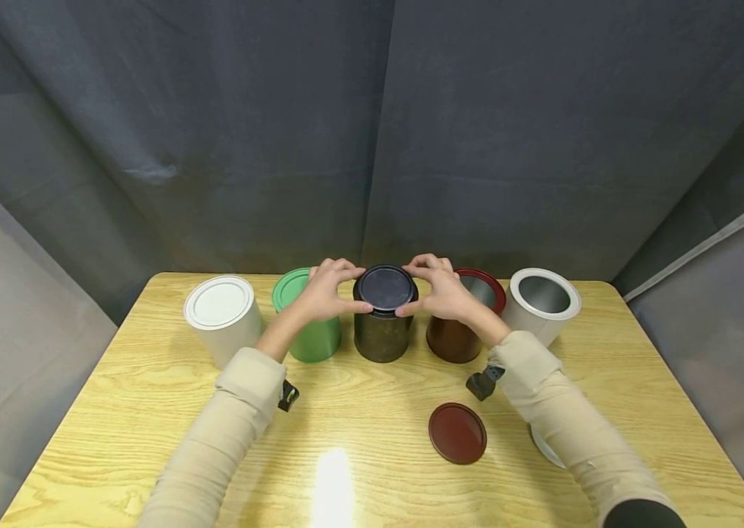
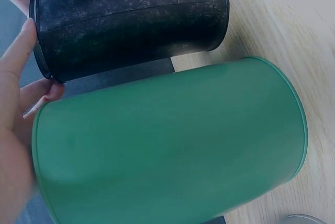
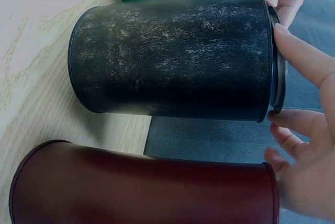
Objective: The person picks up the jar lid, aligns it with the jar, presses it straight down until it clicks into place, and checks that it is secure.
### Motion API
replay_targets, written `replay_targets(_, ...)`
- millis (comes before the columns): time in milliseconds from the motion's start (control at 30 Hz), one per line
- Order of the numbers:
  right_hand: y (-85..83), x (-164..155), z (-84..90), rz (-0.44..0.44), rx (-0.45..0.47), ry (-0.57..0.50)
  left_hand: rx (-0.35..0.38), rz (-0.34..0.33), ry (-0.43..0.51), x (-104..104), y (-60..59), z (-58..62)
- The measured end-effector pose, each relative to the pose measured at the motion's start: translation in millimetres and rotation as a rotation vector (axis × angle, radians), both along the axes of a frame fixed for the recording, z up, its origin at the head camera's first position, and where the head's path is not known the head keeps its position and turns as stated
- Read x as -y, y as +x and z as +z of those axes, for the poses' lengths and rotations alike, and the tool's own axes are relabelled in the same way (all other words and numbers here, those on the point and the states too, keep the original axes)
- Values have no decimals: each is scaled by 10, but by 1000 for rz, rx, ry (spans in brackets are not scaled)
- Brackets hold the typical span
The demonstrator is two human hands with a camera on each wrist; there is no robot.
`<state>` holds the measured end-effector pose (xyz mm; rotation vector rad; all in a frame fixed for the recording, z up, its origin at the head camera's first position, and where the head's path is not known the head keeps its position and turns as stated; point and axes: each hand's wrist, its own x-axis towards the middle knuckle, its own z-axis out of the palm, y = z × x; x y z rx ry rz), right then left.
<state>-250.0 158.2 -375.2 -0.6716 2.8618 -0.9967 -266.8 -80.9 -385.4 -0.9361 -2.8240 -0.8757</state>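
Note:
A dark speckled can (image 1: 381, 334) stands at the middle of the row, with a black lid (image 1: 385, 287) on top. My left hand (image 1: 352, 289) grips the lid's left rim, thumb in front and fingers curled over the back. On the opposite rim, my right hand (image 1: 420, 287) holds it the same way. The left wrist view shows the dark can (image 2: 131, 20) beside the green can (image 2: 167, 145), with my fingers (image 2: 18, 62) at the lid's edge. The right wrist view has the dark can (image 3: 172, 56) and my fingers (image 3: 301, 56) against the lid's rim.
A lidded white can (image 1: 220, 317) and lidded green can (image 1: 311, 334) stand to the left. An open brown can (image 1: 454, 339) and open white can (image 1: 544, 302) stand to the right. A red lid (image 1: 457, 433) lies near the front; a white lid (image 1: 541, 446) peeks from under my right sleeve.

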Motion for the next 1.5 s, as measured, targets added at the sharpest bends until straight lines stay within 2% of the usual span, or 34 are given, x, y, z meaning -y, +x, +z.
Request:
replay_targets(500, 2, -13, 22, -5, -1, 85, 43, -7, -55, 0, -1, 31)
replay_targets(933, -2, -34, 0, -23, -48, 39, 43, 3, -62, -19, 5, 33)
replay_targets(1500, -13, -9, -19, -50, -22, 104, 51, 28, -125, -56, 3, 59)
